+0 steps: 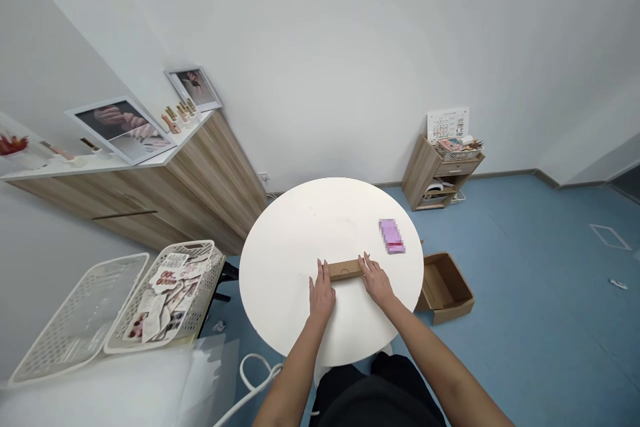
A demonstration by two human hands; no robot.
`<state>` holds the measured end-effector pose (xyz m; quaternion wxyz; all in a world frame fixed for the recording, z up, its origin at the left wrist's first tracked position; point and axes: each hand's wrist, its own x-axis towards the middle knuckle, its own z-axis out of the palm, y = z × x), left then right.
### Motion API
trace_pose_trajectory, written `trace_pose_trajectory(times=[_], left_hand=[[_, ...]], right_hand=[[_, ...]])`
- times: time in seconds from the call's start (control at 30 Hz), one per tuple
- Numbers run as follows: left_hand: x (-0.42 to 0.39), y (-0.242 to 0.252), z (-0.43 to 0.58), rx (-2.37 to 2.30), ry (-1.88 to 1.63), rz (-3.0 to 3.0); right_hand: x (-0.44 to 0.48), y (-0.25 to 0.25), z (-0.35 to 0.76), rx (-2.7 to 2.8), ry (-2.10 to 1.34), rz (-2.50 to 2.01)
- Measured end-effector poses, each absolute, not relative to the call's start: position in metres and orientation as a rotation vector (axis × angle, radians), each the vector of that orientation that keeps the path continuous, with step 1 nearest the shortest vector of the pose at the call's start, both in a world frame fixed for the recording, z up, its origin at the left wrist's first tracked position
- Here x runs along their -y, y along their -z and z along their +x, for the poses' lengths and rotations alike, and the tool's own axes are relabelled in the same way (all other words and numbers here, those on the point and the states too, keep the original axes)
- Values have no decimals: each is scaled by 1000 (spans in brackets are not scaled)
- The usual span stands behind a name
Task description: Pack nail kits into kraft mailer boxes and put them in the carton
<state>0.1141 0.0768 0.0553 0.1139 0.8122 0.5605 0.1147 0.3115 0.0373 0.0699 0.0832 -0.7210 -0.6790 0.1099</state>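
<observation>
A small, narrow brown cardboard box [345, 271] lies on the round white table [285, 240], a little in front of me. My left hand [323, 292] grips its left end, thumb and fingers around the corner. At the right end, my right hand [376, 282] holds the box with its fingers over the top edge. Parts of both ends are hidden under my fingers. Beyond my right hand lies a flat purple item [391, 235], pixelated so that its kind cannot be made out.
An open cardboard carton [447, 283] stands on the floor right of the table. White plastic baskets [213, 273], one holding printed packets, are at the left. A wooden cabinet [220, 180] and a small shelf unit [417, 177] stand behind. A white hose-like cord [247, 395] runs near my left arm.
</observation>
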Motion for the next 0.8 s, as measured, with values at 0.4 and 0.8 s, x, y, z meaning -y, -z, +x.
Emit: trace_pose_trajectory(times=[0.4, 0.8], left_hand=[[-111, -52, 97, -1290, -458, 2454], [-46, -120, 289, -762, -369, 2472]], right_hand=[[-39, -98, 302, 1728, -546, -2279], [99, -123, 497, 1301, -449, -1859]])
